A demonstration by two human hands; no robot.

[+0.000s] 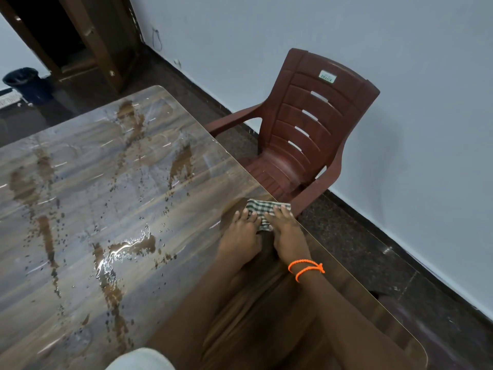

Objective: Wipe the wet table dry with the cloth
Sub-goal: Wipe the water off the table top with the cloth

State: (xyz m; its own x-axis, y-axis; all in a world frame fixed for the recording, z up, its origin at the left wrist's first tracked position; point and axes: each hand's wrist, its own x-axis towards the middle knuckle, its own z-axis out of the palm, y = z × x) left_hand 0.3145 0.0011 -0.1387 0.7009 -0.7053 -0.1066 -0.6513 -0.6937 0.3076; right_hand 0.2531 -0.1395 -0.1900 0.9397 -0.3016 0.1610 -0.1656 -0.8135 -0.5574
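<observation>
A wood-grain table (80, 161) with a glossy top carries puddles and drops of water (120, 252) across its left and middle. A green-and-white checked cloth (260, 209) lies at the table's right edge. My left hand (241, 233) and my right hand (285, 233) press flat on the cloth side by side, fingers straight and pointing away from me. Most of the cloth is hidden under the hands. An orange cord is tied round my right wrist.
A dark red plastic chair (306, 140) stands against the table's right edge, just beyond the cloth. A pale wall runs behind it over a dark tiled floor. A dark bin (26, 84) and a wooden door frame stand at the far left.
</observation>
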